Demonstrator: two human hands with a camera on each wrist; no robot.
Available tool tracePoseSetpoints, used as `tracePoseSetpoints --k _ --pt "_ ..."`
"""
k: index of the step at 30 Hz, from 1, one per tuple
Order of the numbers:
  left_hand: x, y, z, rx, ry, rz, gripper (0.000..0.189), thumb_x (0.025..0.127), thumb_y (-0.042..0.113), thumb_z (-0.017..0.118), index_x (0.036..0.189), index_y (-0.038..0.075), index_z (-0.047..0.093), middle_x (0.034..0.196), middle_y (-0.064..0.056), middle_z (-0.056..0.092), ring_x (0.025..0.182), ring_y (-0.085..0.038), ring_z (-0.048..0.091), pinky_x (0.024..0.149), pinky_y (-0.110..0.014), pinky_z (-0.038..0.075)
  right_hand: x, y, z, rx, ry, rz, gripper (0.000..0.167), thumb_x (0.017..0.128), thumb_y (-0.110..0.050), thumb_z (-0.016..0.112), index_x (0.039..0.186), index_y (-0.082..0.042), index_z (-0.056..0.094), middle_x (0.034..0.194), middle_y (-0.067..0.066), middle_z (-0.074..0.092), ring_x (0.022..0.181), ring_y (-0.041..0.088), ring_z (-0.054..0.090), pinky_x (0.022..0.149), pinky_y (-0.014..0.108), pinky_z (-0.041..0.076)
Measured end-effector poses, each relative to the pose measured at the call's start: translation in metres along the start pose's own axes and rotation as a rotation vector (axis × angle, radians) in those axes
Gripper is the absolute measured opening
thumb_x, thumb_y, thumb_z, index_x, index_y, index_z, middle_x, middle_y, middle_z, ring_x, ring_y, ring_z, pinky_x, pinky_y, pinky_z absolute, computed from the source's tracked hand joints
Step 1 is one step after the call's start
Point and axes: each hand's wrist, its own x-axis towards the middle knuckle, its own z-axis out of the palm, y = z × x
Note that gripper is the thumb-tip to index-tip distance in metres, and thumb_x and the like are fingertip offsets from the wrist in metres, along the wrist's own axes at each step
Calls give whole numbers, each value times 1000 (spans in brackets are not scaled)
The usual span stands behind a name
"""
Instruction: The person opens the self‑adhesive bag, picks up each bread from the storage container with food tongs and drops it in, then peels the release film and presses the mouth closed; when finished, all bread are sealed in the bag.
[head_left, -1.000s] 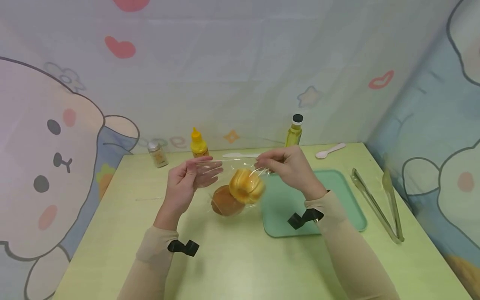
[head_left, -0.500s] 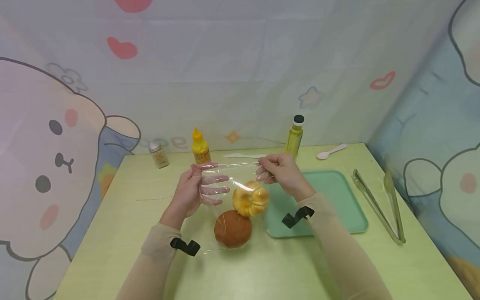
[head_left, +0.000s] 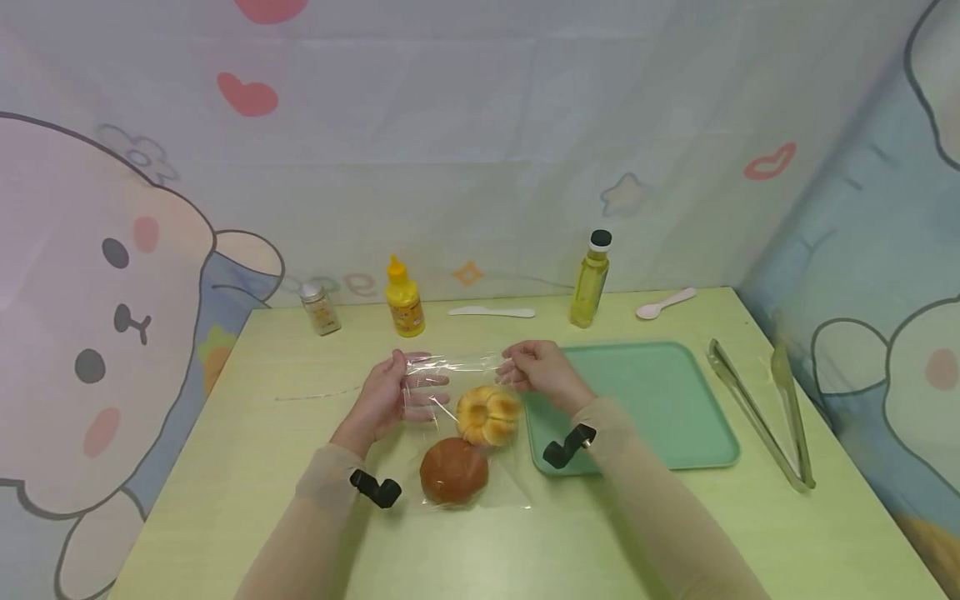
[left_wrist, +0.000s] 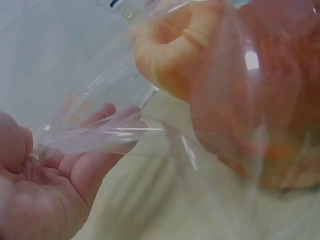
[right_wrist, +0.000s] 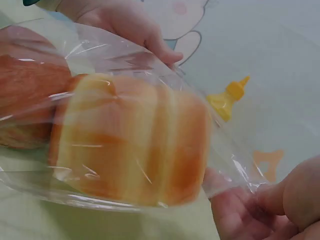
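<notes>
A clear plastic bag [head_left: 510, 492] with two breads in it hangs between both hands over the table. My left hand [head_left: 384, 393] pinches one top corner of it with the thumb, the other fingers spread behind the film. At the opposite top corner my right hand [head_left: 546, 372] pinches the edge between thumb and fingers. Inside, a golden ring-shaped bread [head_left: 472, 410] lies above a round brown bun [head_left: 453, 472]. Close up in the right wrist view, the segmented side of the ring bread [right_wrist: 135, 140] shows through the film.
A green tray [head_left: 645, 400] lies right of the bag, with metal tongs [head_left: 750, 417] beyond. Along the back stand a shaker jar [head_left: 321, 312], yellow squeeze bottle [head_left: 406, 307] and oil bottle [head_left: 589, 287]. A white knife [head_left: 491, 312], white spoon [head_left: 662, 306] and thin strip [head_left: 315, 396] lie flat.
Both hands have come down and nearer with the bag, which now hangs flatter to view. The breads have shifted: the bun sits lower, the ring bread above it. The bottles behind are uncovered.
</notes>
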Motion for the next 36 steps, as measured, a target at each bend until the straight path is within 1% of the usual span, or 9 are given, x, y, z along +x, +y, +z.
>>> tracePoseSetpoints --k 5,10,13,17,21,26,31,33,36 --pt "5 -8 -3 -13 22 -33 64 114 50 23 158 4 34 140 -32 61 100 -35 78 77 -51 65 1 9 0 37 8 32 36 112 -6 46 138 17 50 121 34 69 86 15 76 67 19 58" --pt "5 -8 -2 -12 84 -36 55 116 39 34 155 0 30 138 -33 63 94 -32 79 76 -50 65 0 10 -3 3 5 59 39 112 -16 50 135 16 49 117 29 69 89 17 72 73 25 59" --pt "5 -7 -2 5 112 -51 53 115 36 42 152 0 31 136 -30 65 94 -30 79 77 -46 65 -3 7 -5 -71 10 60 50 111 -20 53 144 16 43 121 26 66 96 20 68 85 31 58" --pt "4 -6 -3 44 114 -70 52 114 37 46 148 -1 34 137 -29 63 94 -28 78 78 -42 65 -10 0 -9 -208 19 51 67 108 -26 58 154 15 32 136 30 60 115 32 69 103 40 56" --pt "3 -5 -6 118 124 -49 52 114 37 46 147 -2 37 137 -30 64 94 -27 79 77 -37 65 -14 -5 -16 -306 -2 21 67 108 -26 59 156 13 33 141 33 58 123 40 67 105 45 55" --pt "1 -1 -11 253 156 -16 54 114 36 44 151 -3 39 135 -27 67 97 -25 79 73 -29 63 -23 0 -28 -534 -3 -67 59 108 -30 59 154 4 44 139 27 62 125 39 64 100 49 57" --pt "-3 8 -16 359 183 15 56 114 37 45 153 -3 38 139 -27 64 105 -29 75 84 -33 63 -38 4 -40 -706 23 -209 54 108 -27 59 154 -1 47 145 24 60 128 41 63 102 54 55" --pt "-5 14 -18 433 201 57 59 113 40 46 154 -2 38 142 -27 62 113 -34 71 91 -40 62 -44 4 -46 -769 47 -283 55 107 -26 60 154 -1 47 148 24 57 130 41 61 103 56 53" --pt "-9 24 -25 631 254 187 60 112 43 47 155 1 41 146 -25 58 125 -40 64 100 -50 57 -52 2 -55 -878 103 -400 57 106 -25 62 154 0 46 153 23 52 137 42 55 109 58 48"
